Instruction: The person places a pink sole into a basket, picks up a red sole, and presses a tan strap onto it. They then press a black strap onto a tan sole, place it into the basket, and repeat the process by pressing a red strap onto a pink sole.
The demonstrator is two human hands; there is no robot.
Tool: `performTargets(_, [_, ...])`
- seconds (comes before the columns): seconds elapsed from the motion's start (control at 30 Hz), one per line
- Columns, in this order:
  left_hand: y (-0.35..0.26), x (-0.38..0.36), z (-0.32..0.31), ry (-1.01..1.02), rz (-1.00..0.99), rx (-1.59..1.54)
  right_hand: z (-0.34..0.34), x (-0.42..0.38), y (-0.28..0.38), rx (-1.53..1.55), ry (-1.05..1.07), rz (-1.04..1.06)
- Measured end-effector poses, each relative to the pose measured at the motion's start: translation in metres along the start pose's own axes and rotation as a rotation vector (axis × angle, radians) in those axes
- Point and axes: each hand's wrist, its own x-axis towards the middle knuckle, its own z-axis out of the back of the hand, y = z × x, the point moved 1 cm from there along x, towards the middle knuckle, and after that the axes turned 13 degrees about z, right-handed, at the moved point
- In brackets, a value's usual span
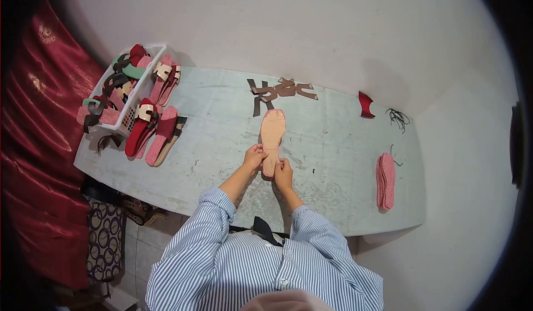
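Observation:
A sole (272, 130) with a tan face and pink edges is held over the middle of the table, its wide end pointing away from me. My left hand (255, 158) grips its left edge near the narrow end. On the opposite edge, my right hand (283, 173) has its fingers closed round the narrow end. Just beyond the sole's wide end lie several brown strap pieces (286, 88) in a loose group.
At the left, a white basket (130, 111) holds sandals, with more sandals (162, 135) beside it. Farther right are a red piece (366, 105), dark cords (398, 119) and stacked pink soles (385, 181). A red curtain (41, 161) hangs beyond the table's left edge.

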Motion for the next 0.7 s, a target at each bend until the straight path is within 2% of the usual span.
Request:
performTargets(0.07, [0.004, 0.006, 0.003, -0.009, -0.012, 0.025, 0.000, 0.001, -0.007, -0.016, 0.020, -0.042])
performTargets(0.13, [0.009, 0.012, 0.012, -0.008, -0.022, 0.134, 0.000, 0.001, -0.014, -0.178, 0.078, 0.109])
performTargets(0.17, [0.011, 0.016, 0.018, -0.005, -0.023, 0.136, 0.001, 0.002, -0.019, -0.179, 0.074, 0.109])
performTargets(0.23, [0.009, 0.014, 0.025, -0.056, 0.101, 0.343, 0.002, 0.003, -0.018, -0.270, 0.170, 0.135])
performTargets(0.27, [0.006, 0.014, 0.028, -0.052, 0.099, 0.350, 0.004, 0.003, -0.017, -0.269, 0.162, 0.135])
performTargets(0.33, [-0.005, 0.011, 0.029, -0.103, 0.075, 0.612, 0.005, 0.003, -0.012, -0.321, 0.271, 0.124])
performTargets(0.37, [-0.009, 0.009, 0.028, -0.099, 0.067, 0.619, 0.005, 0.003, -0.009, -0.346, 0.275, 0.142])
performTargets(0.43, [-0.025, -0.003, 0.022, -0.488, -0.196, 1.089, 0.004, 0.001, -0.008, -0.372, 0.264, 0.165])
performTargets(0.47, [-0.027, -0.001, 0.021, -0.485, -0.202, 1.092, 0.003, 0.001, -0.008, -0.399, 0.264, 0.180])
performTargets(0.53, [-0.033, 0.003, 0.024, -0.606, -0.272, 1.012, 0.003, 0.000, -0.008, -0.391, 0.253, 0.192])
performTargets(0.7, [-0.054, 0.020, 0.019, -0.655, -0.327, 1.041, 0.004, -0.001, -0.007, -0.347, 0.167, 0.263])
